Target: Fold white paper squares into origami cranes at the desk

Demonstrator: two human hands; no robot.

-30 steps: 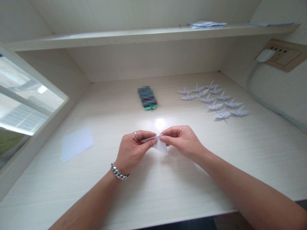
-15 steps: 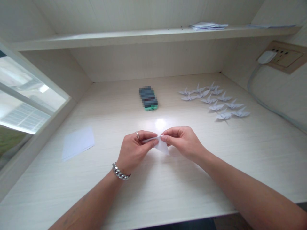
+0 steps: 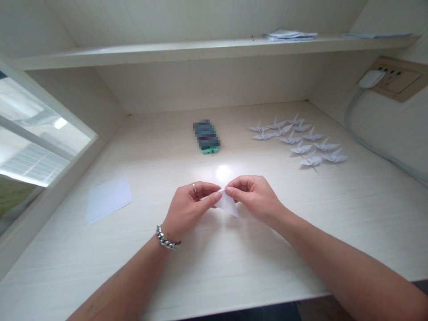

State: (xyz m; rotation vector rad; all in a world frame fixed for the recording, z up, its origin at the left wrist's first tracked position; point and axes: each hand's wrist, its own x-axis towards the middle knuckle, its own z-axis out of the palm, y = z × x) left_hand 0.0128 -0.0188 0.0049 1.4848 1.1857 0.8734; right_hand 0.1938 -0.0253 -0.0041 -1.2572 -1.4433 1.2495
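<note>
A small piece of folded white paper (image 3: 228, 206) is held between my two hands above the table, one pointed flap hanging down toward me. My left hand (image 3: 191, 206), with a ring and a chain bracelet, pinches its left part between thumb and fingers. On the other side my right hand (image 3: 256, 196) pinches the paper's upper edge, thumb and fingertips close to the left thumb. The fingers cover much of the paper, so its full shape is hidden. Several white paper cranes (image 3: 301, 147) stand on the table beyond my right hand.
A blurred phone with a green edge (image 3: 210, 150) lies beyond my hands. White paper sheets (image 3: 109, 199) are at the left. Folded papers (image 3: 290, 35) rest on the shelf (image 3: 167, 55). A white plug (image 3: 372, 79) sits in the wall socket, its cable (image 3: 374, 154) running down the right side.
The left hand's thumb and fingers have shifted slightly along the paper, covering more of its left part. The hanging flap has moved slightly right. Both hands keep their pinch.
</note>
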